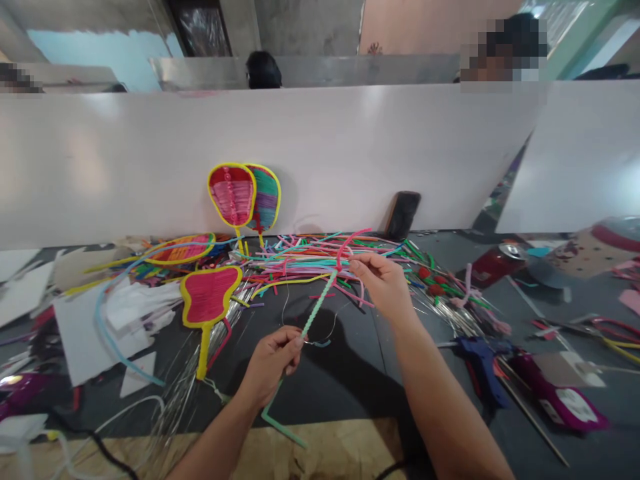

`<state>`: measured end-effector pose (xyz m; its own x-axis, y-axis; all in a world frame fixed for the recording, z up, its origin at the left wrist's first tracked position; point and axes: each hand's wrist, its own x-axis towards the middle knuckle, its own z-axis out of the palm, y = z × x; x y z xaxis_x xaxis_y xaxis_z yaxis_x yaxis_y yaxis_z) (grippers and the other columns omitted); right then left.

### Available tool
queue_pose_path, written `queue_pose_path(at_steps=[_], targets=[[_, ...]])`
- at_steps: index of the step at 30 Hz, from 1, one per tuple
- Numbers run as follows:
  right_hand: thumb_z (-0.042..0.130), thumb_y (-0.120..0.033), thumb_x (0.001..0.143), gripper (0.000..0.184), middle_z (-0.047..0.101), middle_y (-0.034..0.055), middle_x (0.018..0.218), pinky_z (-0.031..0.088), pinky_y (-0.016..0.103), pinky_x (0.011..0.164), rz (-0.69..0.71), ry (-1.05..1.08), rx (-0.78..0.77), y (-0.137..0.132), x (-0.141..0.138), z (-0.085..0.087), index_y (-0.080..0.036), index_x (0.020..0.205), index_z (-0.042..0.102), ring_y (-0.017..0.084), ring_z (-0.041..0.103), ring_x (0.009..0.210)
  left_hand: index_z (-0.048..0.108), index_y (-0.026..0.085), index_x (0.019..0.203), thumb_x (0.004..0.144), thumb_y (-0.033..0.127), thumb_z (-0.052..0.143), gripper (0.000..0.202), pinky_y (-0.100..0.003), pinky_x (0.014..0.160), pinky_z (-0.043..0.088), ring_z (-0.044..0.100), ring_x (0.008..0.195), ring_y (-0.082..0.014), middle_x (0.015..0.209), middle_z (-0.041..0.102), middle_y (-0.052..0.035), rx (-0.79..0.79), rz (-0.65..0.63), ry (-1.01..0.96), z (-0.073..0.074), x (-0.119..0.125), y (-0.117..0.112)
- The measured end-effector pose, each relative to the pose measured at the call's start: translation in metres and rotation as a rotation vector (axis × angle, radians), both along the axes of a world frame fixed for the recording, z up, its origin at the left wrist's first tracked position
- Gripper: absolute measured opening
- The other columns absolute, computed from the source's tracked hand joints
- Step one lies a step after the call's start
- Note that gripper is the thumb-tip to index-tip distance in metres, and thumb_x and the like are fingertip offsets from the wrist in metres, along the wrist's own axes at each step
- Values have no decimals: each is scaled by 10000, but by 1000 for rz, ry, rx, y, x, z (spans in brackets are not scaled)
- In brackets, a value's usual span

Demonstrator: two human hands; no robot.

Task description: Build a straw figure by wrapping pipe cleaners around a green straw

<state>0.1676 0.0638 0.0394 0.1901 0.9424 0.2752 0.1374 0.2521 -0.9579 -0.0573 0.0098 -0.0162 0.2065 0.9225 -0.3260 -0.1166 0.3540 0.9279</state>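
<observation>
A light green twisted pipe cleaner (319, 307) runs slantwise between my two hands. My left hand (275, 363) is closed round its lower part, and a bent green tail hangs below the fist. At the upper end a pink pipe cleaner (342, 255) is looped on and curves up to the right. My right hand (383, 287) pinches at that join with thumb and forefinger. Behind it lies a heap of coloured pipe cleaners (295, 263). To the left of my hands rests a fan-shaped piece (212, 297), pink with a yellow rim and handle.
Two more fan shapes (233, 197) and a phone (403, 215) lean against the white partition (350, 147). On the right are a red can (497, 263), a blue glue gun (483, 370), scissors (595, 327) and a purple packet (560, 393). White paper (100, 333) lies left. People sit beyond the partition.
</observation>
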Motion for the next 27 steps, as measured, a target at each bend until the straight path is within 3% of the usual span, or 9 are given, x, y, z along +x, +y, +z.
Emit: queue_pose_path(at_steps=[5,14,19,23,27], targets=[[604,-404,788,240,575,-9,606,413,240,511,-7,-56,-34,1,-1,-4,-169,806,649,113,501,538,621,121,664,622,402,762,318,-161,389,252,391,456,-27,740,592,-28,-30,47,-69,-3,-2,0],[565,-326,792,181,597,-1,670,438,256,571,-42,-152,21,3,0,-4,-171,836,647,123,515,576,618,118,638,664,382,737,291,-163,391,239,386,440,-14,757,590,-25,-22,-30,-83,-3,-1,-3],[552,-326,813,203,655,41,819,467,276,593,-64,-220,56,3,0,-5,-173,911,642,145,560,640,649,119,696,626,406,761,315,-162,390,222,356,439,-32,565,506,17,-76,-2,-138,2,1,-3],[547,-283,845,166,649,71,956,475,369,789,-226,-449,277,-2,-1,0,-211,966,634,208,573,885,632,118,659,621,405,765,319,-170,394,220,346,435,-28,581,538,2,-65,24,-138,2,3,-3],[634,-302,800,79,610,77,1083,388,477,946,-208,-757,420,-8,-5,5,-236,827,669,269,480,1082,621,122,647,629,394,763,308,-171,399,219,346,441,-31,569,531,6,-73,17,-134,0,4,-3]])
